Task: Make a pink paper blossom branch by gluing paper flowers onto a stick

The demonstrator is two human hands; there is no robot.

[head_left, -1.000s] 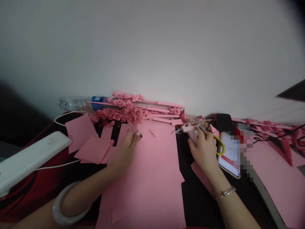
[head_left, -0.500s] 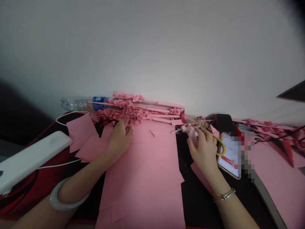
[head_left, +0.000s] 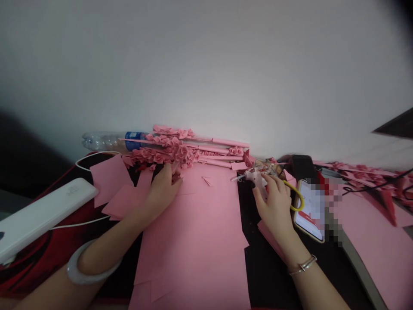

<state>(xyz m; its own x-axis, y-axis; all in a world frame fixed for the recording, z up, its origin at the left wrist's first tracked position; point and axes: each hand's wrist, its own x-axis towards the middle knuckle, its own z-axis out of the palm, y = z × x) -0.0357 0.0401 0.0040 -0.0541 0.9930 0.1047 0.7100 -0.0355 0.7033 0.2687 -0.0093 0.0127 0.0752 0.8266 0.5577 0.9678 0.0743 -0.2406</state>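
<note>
My left hand reaches forward over the big pink paper sheets, its fingers curled at the edge of a pile of pink paper roses on sticks; what they pinch is hidden. My right hand rests on a white glue gun lying on the dark table, fingers wrapped over its body. A yellow loop lies by that hand.
A phone lies right of my right hand. An empty plastic bottle lies by the wall. Loose pink squares and a white power bank with its cable are at the left. More pink paper is at the right.
My left hand moved forward and left from the sheet's middle up to the rose pile and curled its fingers there. My right hand stayed on the glue gun.
</note>
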